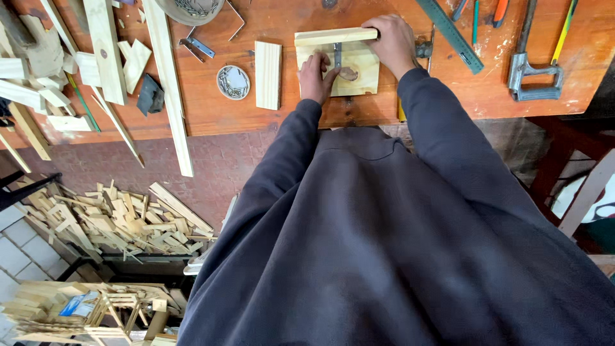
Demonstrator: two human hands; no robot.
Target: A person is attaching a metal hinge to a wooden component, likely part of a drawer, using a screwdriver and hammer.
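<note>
Both hands are working at the far edge of the orange-brown counter [256, 122], over a small pale wooden board [359, 70]. The left hand [315, 77] is pressing down on the board's near left corner, fingers curled loosely and the thumb reaching toward a narrow metal strip [337, 55] that is lying across the board's middle. The right hand [392, 43] is closing around the right end of a thin wooden strip [333, 36] that is sitting along the board's far edge, touching it. A dark knot is showing in the board just beside the left thumb. Left of the board, close but apart from it, a short upright plank [268, 75] is lying flat, and further left a round tin of nails [233, 82] is sitting on the counter. A long wooden batten [170, 90] is running diagonally off the counter's near edge, with a dark wedge-shaped piece [150, 95] and a scatter of pale offcuts [48, 70] beyond it. To the right of the hands, a metal ruler [451, 35] is lying at an angle, and well to the right a grey clamp [532, 77] is resting beside a yellow-handled tool [564, 32]. Below the counter, a heap of wood scraps [115, 221] is lying on the floor, and the person's dark sweatshirt [397, 256] is filling the lower frame.
</note>
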